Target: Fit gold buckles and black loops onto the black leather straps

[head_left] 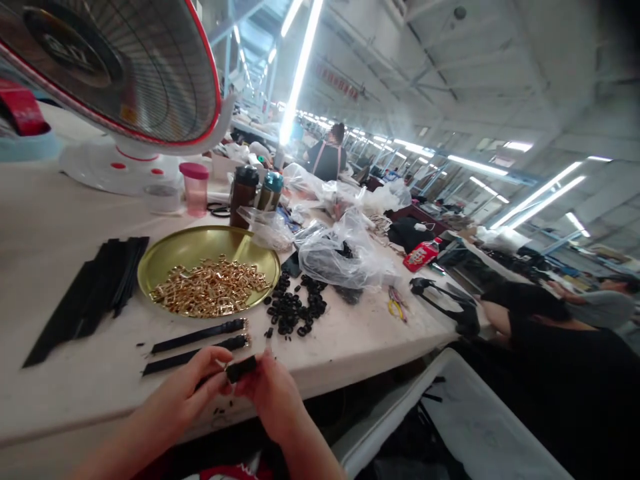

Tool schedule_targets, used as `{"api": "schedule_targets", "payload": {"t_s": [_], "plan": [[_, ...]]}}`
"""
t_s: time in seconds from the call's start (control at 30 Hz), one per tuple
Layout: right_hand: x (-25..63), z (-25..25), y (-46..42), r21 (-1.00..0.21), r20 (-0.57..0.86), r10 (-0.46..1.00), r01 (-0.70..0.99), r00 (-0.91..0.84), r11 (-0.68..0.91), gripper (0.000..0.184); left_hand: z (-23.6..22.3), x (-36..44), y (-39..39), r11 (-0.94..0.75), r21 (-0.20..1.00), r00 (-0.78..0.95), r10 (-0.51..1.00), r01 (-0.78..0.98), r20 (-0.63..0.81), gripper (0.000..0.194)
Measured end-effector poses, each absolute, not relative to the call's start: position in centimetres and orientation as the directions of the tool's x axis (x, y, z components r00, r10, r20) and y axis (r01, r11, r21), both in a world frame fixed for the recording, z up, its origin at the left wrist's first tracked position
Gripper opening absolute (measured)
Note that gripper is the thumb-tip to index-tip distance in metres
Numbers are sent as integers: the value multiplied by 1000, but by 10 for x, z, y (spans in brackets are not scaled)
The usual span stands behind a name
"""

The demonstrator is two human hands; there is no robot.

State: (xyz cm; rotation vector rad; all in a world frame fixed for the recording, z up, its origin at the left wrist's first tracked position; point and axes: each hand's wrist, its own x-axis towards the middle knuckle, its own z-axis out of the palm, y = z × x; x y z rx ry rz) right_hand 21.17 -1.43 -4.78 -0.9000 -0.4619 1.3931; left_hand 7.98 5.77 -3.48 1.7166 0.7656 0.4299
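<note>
At the near edge of the long worktop [65,220], I hold my left hand [183,390] and right hand [273,400] together in front of me, the fingers [213,361] of both closed on a short black strap [241,369], pinching it from either side so that it stays steady. Just beyond my hands, two longer black straps [197,337] with gold fittings at their ends lie side by side within easy reach. The raised rim of a brass tray [253,243] keeps a heap of small gold metal parts [210,288] from scattering, while loose black rings [295,307] sit in a pile beside it. A stack of black strips [90,300] lies to the left, and a crumpled plastic bag [340,257] sits farther off, clear of my hands.
</note>
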Motion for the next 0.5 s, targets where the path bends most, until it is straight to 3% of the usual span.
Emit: {"api": "schedule_targets", "payload": {"t_s": [0.2,0.33,0.5], "plan": [[206,-49,-21,-738,-324,943,-643,72,-204,23,-16,70,48,-137,971,815,573,194,-82,24],[207,-50,-30,-738,-334,941,-607,-52,-295,23,-6,70,41,-151,932,761,626,329,-167,22],[210,-55,-36,-714,-386,920,-611,-65,-342,21,-15,70,36,-213,868,670,722,449,-170,24]]}}
